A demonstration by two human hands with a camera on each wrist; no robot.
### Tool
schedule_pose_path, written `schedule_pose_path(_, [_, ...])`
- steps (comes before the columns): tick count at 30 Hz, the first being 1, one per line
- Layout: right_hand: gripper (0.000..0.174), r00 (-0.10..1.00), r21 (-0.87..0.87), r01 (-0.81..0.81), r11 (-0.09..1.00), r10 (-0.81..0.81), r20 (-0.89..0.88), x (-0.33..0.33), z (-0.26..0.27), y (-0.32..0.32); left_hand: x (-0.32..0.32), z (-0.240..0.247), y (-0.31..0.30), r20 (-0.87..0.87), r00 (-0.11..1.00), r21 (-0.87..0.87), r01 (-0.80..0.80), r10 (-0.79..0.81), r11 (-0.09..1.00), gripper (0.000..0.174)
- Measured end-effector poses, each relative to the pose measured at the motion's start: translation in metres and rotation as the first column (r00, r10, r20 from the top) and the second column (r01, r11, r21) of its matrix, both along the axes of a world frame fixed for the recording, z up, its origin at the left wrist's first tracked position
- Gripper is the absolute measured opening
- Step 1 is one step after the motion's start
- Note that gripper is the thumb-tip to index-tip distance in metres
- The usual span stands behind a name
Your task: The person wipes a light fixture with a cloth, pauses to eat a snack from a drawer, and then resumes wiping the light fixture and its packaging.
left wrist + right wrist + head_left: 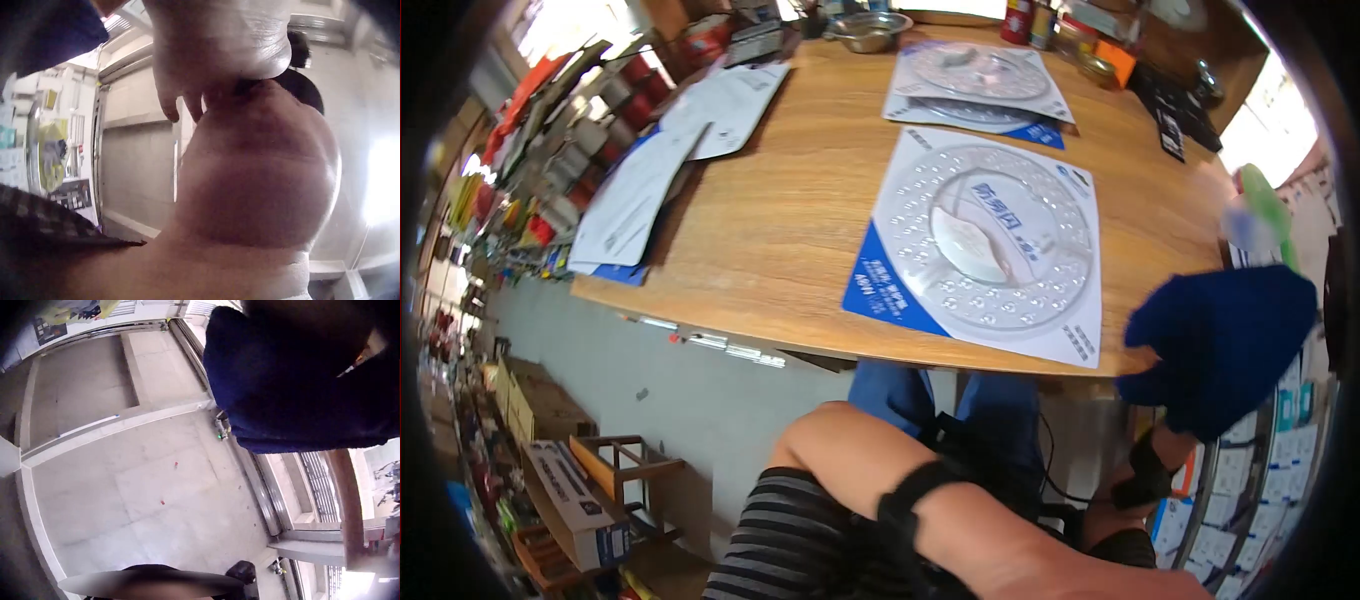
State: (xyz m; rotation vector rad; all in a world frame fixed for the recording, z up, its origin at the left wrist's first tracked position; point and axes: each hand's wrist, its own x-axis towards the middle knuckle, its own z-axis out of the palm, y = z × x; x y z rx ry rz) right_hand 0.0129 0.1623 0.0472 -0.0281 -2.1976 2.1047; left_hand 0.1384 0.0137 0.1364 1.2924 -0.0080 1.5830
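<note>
In the head view, my right hand [1170, 440] is at the desk's right edge, largely hidden under a dark blue cloth [1230, 335] that it grips; a bit of skin shows past the fold. The cloth also fills the upper right of the right wrist view. My left arm, with a black strap, crosses low in front of my body. In the left wrist view, my left hand [219, 56] is bent at the wrist with fingers hanging loosely. A white-and-blue card pack [1000, 240] with a clear round studded disc lies near the desk's front edge.
More disc packs [970, 85] lie farther back on the wooden desk [800, 200]. White card packs [640, 195] overlap at its left. A metal bowl [870, 32], bottles and black items line the back. Cartons [575, 500] and a wooden stool [625, 455] stand on the floor at left.
</note>
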Motion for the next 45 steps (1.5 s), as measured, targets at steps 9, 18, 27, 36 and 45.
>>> schedule_pose_path(9, [0.043, 0.993, 0.304, 0.107, 0.947, -0.086, -0.082, 0.034, 0.028, 0.060, -0.042, -0.032, 0.001, -0.498, 0.837, 0.148, -0.178, 0.229, 0.973, 0.031])
schedule_pose_path(18, [0.042, 0.978, 0.495, 0.209, 0.843, -0.170, -0.123, 0.053, 0.015, 0.094, -0.150, -0.104, -0.018, -0.621, -0.501, 0.737, -0.635, 0.603, 0.232, 0.039])
schedule_pose_path(27, [0.041, 0.989, 0.699, 0.146, 0.700, -0.108, -0.097, 0.023, 0.002, 0.100, -0.177, -0.125, -0.024, -0.691, -0.668, 0.710, -0.699, 0.277, 0.086, 0.057])
schedule_pose_path(36, [0.033, 0.966, 0.962, 0.257, 0.088, -0.019, -0.257, 0.032, -0.016, 0.063, -0.178, -0.129, -0.021, -0.764, -0.585, 0.613, -0.789, 0.272, 0.026, 0.054])
schedule_pose_path(45, [0.029, 0.918, 0.895, 0.396, 0.205, -0.052, -0.394, 0.094, -0.018, 0.022, -0.182, -0.129, -0.022, -0.783, -0.542, 0.575, -0.818, 0.305, 0.024, 0.055])
